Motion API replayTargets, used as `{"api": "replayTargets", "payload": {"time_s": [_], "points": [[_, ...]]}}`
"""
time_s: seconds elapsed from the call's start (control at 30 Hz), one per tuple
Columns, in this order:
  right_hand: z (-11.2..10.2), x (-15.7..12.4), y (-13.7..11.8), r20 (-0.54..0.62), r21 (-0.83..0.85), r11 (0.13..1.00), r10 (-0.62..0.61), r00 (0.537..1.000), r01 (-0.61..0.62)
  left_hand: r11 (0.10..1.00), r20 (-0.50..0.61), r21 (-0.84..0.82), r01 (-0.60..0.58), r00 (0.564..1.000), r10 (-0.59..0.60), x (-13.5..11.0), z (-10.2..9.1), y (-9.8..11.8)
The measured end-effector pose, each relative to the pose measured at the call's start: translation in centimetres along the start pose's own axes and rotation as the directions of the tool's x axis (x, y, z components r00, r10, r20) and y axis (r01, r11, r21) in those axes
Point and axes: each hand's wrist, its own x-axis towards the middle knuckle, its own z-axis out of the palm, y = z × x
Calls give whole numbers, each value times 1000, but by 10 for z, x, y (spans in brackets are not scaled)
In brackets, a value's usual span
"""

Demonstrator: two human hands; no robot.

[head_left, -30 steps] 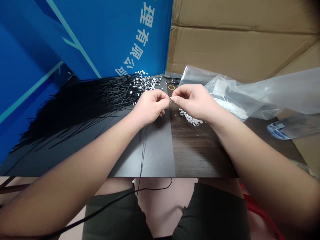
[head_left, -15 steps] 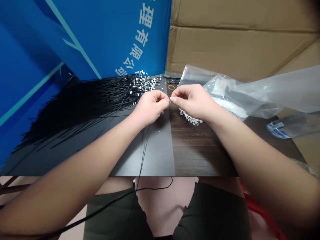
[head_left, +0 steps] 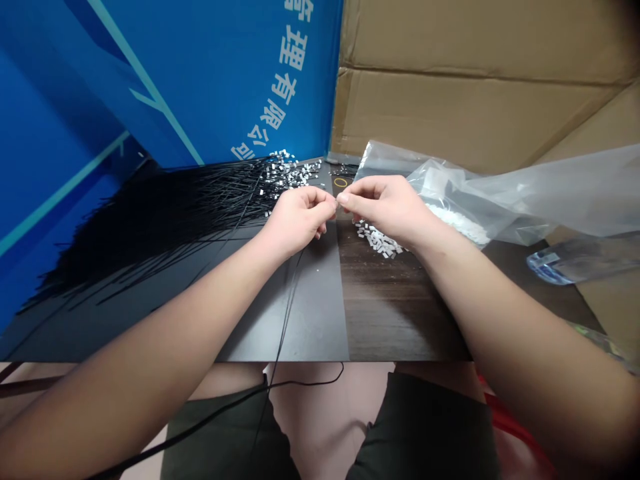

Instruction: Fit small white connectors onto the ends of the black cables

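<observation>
My left hand (head_left: 303,217) is closed in a pinch. A thin black wire (head_left: 287,300) runs down from beneath it, over the table's front edge. Fingertip to fingertip with it, my right hand (head_left: 383,203) is also pinched; whatever lies between its thumb and finger is too small to make out. Loose small white connector pieces (head_left: 383,241) lie in a heap just below my right hand. Left of my hands spreads a large bundle of black wires (head_left: 165,213), many with white connectors (head_left: 290,175) on their ends.
A clear plastic bag (head_left: 460,223) with white pieces in it lies at the right. Beyond it is another crumpled clear wrapper (head_left: 555,263). A yellow ring (head_left: 341,182) sits behind my fingers. Blue panel (head_left: 225,73) and cardboard (head_left: 475,107) wall in the table's back.
The view has tilted up slightly, so everything sits a little lower in the picture. My fingertips stay together, and the small thing glimpsed between them is now less visible.
</observation>
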Motion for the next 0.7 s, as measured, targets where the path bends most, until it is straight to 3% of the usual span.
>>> {"api": "replayTargets", "payload": {"time_s": [0.13, 0.23, 0.3, 0.37, 0.43, 0.5, 0.6, 0.7], "points": [[0, 4, 2, -109, 93, 995, 37, 993, -27, 995, 88, -39, 90, 992, -86, -4, 2, 4], [-4, 8, 1, -179, 208, 976, 103, 978, -65, 970, 219, -71, 233, 952, -213, -9, -6, 12], [-11, 10, 1, -205, 220, 973, 111, 972, -65, 968, 216, 34, 247, 944, -248, -10, -20, 25], [-18, 11, 1, -261, 142, 989, 83, 962, -47, 946, 100, 266, 186, 971, -219, -7, -41, 44], [-26, 13, 2, -321, -36, 999, 22, 947, -36, 782, -8, 617, 93, 994, -112, 1, -68, 68], [-33, 14, 5, -326, -245, 968, -26, 945, -58, 502, -43, 864, 43, 999, -12, 15, -95, 88], [-37, 17, 13, -267, -454, 882, 3, 964, -128, 209, 44, 976, -61, 995, 85, 41, -126, 94], [-34, 18, 21, -245, -535, 826, 50, 968, -178, 96, 87, 991, -91, 995, 43, 59, -135, 68]]}}
